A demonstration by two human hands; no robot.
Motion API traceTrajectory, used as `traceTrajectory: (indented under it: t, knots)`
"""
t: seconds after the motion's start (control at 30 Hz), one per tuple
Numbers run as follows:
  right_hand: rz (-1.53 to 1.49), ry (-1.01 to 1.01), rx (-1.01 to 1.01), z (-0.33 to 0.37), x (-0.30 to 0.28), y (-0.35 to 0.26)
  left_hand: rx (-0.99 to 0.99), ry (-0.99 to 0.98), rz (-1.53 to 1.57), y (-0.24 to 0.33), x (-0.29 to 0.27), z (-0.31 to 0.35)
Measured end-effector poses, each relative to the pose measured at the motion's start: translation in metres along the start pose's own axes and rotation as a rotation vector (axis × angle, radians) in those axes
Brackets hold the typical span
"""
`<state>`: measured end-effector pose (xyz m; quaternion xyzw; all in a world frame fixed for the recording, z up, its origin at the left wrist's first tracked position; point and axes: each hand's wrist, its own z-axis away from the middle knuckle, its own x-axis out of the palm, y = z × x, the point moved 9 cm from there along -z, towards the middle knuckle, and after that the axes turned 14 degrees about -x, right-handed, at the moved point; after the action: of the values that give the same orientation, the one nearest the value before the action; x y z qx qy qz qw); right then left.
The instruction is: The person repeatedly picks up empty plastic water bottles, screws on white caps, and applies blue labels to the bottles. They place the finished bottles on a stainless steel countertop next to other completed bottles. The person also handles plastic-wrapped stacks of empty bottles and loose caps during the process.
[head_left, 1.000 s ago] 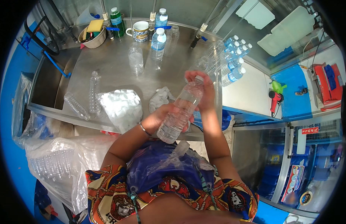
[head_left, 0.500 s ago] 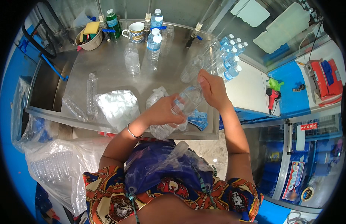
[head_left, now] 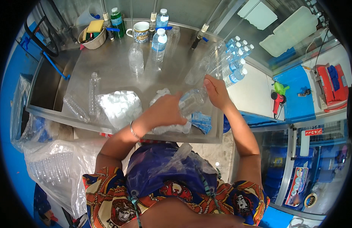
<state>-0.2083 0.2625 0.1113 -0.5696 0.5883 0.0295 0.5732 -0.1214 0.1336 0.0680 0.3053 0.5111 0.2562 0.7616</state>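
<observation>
A clear plastic bottle (head_left: 194, 102) lies tilted between my hands, above the front of the steel counter (head_left: 103, 76). My left hand (head_left: 165, 111), slightly blurred, is round its lower-left end. At its upper-right end my right hand (head_left: 218, 92) is closed, fingers curled against the bottle; which end is the neck I cannot make out. Just beneath are crumpled clear plastic (head_left: 164, 130) and a stack of blue labels (head_left: 202, 122). Left of my left hand sits a clear bag of white caps (head_left: 121, 108).
Empty bottles (head_left: 94, 95) lie at the counter's left, beside a sink (head_left: 50, 83). Filled bottles (head_left: 159, 45), a mug (head_left: 141, 32) and a basket with sponges (head_left: 93, 38) stand at the back. Several blue-capped bottles (head_left: 237, 76) crowd the right; a red heat gun (head_left: 276, 99) lies beyond.
My left hand has shifted along the bottle, its fingers less wrapped round it. The bottle has tipped flatter, and my right hand has moved slightly down.
</observation>
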Motion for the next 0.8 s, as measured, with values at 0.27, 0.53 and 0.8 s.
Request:
traceTrajectory:
  t: [0.27, 0.53, 0.8]
  knots:
    - [-0.243, 0.168, 0.149, 0.071, 0.017, 0.090, 0.132, 0.461, 0.111, -0.031, 0.009, -0.072]
    - [0.250, -0.021, -0.083, 0.154, 0.083, 0.105, 0.118, 0.643, 0.364, -0.080, 0.013, -0.151]
    - [-0.005, 0.487, 0.126, 0.127, 0.040, 0.082, 0.046, 0.272, 0.073, -0.063, 0.020, -0.100]
